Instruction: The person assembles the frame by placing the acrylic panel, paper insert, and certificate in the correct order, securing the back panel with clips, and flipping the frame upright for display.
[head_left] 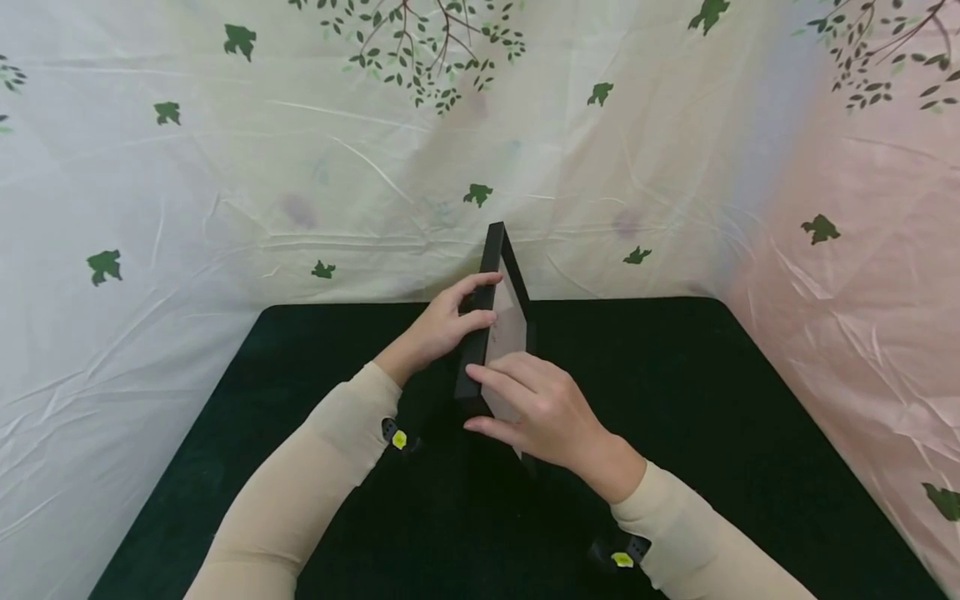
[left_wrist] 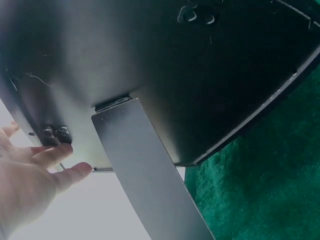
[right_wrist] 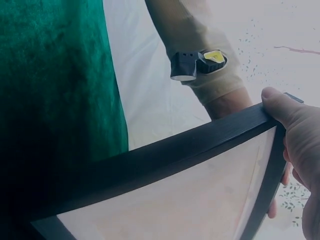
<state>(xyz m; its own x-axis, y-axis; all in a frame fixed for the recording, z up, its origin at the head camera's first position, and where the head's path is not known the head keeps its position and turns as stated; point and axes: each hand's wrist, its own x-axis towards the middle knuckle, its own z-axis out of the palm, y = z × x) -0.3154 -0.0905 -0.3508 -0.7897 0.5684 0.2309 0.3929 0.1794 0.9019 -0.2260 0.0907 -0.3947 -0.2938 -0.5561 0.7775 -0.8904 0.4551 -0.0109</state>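
Note:
A black picture frame [head_left: 491, 250] stands nearly edge-on to me in the head view, with a pale panel facing right. My left hand [head_left: 446, 321] grips its left edge, thumb and index finger lying over the rim. Lower down, my right hand [head_left: 543, 408] holds the near corner. The left wrist view shows the frame's dark back [left_wrist: 150, 55] with a flat stand leg [left_wrist: 150, 170] jutting from it; left fingertips [left_wrist: 62, 152] touch near small metal fittings [left_wrist: 55, 135]. In the right wrist view, my right thumb [right_wrist: 277, 102] presses on the corner beside the pale panel [right_wrist: 175, 200].
Dark green cloth [head_left: 675, 400] covers the table under the frame. Behind and at the sides hangs a pale curtain [head_left: 360, 167] printed with leaves and birds. Each sleeve carries a small wrist camera, one on the left [head_left: 393, 433] and one on the right [head_left: 630, 552].

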